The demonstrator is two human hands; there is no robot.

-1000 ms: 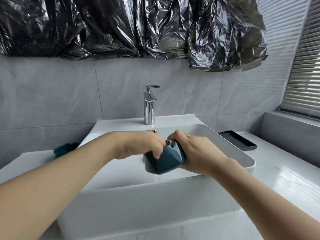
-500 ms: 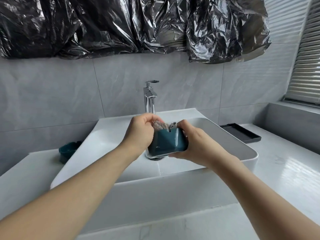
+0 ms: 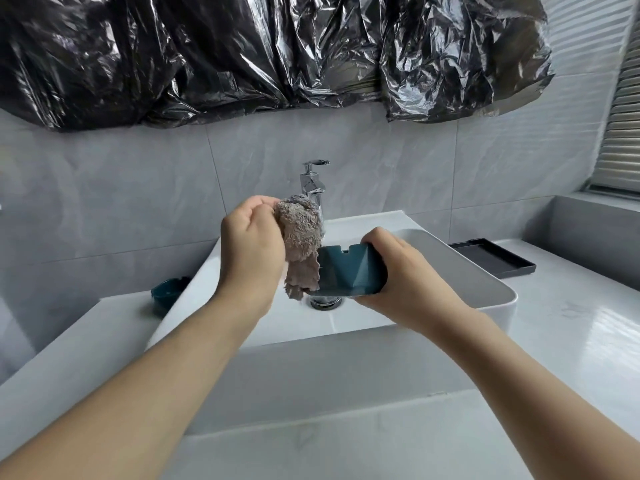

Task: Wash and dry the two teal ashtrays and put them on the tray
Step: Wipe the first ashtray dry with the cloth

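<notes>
My right hand (image 3: 410, 275) grips a teal ashtray (image 3: 349, 271) above the white sink basin (image 3: 485, 289), its notched rim facing up. My left hand (image 3: 251, 244) holds a beige fluffy cloth (image 3: 300, 244) just left of the ashtray; the cloth hangs down and touches the ashtray's left edge. A second teal ashtray (image 3: 166, 292) sits on the counter left of the basin, partly hidden by its rim. The black tray (image 3: 495, 259) lies on the counter to the right of the basin.
A chrome tap (image 3: 313, 188) stands behind the hands, with the chrome drain (image 3: 323, 301) below the ashtray. Black plastic sheeting (image 3: 277, 53) covers the wall above. Window blinds (image 3: 620, 133) are at the far right. Grey counter (image 3: 571, 327) stretches right.
My left hand has pulled the cloth up and out of the ashtray to the left. The right hand keeps holding the ashtray, now slightly lower and to the right.
</notes>
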